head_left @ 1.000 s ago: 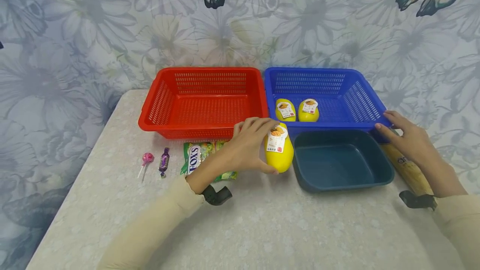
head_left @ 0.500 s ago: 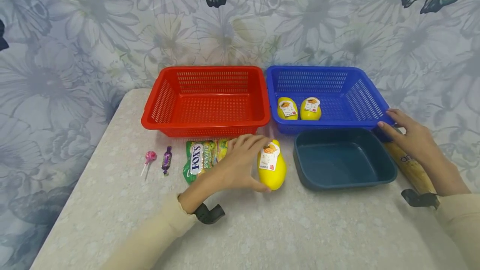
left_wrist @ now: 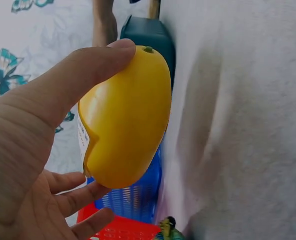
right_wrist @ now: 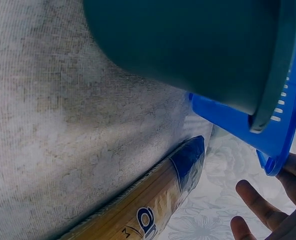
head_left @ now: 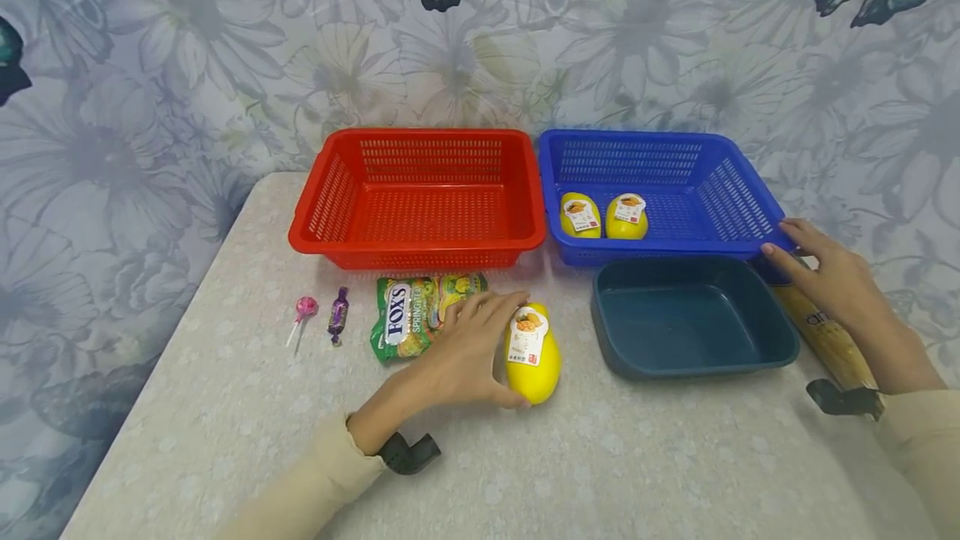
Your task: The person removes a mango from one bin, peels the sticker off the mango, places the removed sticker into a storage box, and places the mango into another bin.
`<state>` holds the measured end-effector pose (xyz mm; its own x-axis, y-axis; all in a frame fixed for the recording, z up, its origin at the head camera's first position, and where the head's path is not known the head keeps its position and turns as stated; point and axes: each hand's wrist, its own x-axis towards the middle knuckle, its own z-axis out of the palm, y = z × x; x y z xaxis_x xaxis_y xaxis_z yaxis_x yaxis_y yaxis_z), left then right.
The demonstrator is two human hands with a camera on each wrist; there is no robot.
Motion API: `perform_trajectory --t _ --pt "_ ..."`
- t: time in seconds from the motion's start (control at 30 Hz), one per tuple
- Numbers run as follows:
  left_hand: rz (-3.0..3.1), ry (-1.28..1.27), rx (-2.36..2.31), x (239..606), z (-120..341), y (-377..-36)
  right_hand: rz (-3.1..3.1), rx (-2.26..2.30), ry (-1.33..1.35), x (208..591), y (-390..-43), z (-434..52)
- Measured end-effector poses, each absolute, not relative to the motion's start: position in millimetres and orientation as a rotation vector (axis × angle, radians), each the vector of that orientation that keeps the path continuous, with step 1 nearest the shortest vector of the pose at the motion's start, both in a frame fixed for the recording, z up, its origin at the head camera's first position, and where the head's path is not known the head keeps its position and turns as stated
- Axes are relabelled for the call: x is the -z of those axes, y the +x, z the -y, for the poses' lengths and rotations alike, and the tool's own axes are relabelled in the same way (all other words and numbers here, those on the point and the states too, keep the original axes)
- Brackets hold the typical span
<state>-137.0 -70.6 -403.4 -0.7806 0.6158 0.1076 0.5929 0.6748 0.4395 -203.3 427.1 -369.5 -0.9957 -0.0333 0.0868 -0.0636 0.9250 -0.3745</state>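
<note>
Beside mango point(head_left: 533, 352): candy bag point(head_left: 411, 315); tray point(head_left: 693, 365)

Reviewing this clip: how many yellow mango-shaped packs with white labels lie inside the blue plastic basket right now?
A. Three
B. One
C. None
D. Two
D. Two yellow mango-shaped packs lie side by side in the blue plastic basket; a third yellow pack is outside it on the table, gripped by the left hand.

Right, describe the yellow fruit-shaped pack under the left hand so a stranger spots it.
Start at the red basket; in front of it lies a green sweet bag. Just right, the left hand grips a yellow pack, the only one on the table, not inside the blue basket.
</note>
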Motion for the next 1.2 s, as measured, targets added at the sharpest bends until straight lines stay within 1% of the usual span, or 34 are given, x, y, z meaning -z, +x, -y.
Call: perform_trajectory --t 0.43,0.57,0.67,0.8,0.9,1.2 --pt "-2.817 0.978 -0.792 415 85 -122 3.034 -0.571 0.054 369 -203 -425" --pt "-2.818 1.0 -0.764 419 85 -120 3.012 -0.513 0.117 363 -203 -425" --pt "-2.809 1.008 -0.768 422 85 -119 2.926 -0.471 0.181 351 -201 -418" --pt "-2.781 0.983 -0.823 424 85 -119 2.765 -0.511 0.265 334 -196 -388" --pt "-2.77 0.967 -0.855 425 87 -119 2.633 -0.54 0.399 326 -191 -355" --pt "-2.748 0.973 -0.897 430 86 -121 2.56 -0.586 0.738 330 -172 -270"
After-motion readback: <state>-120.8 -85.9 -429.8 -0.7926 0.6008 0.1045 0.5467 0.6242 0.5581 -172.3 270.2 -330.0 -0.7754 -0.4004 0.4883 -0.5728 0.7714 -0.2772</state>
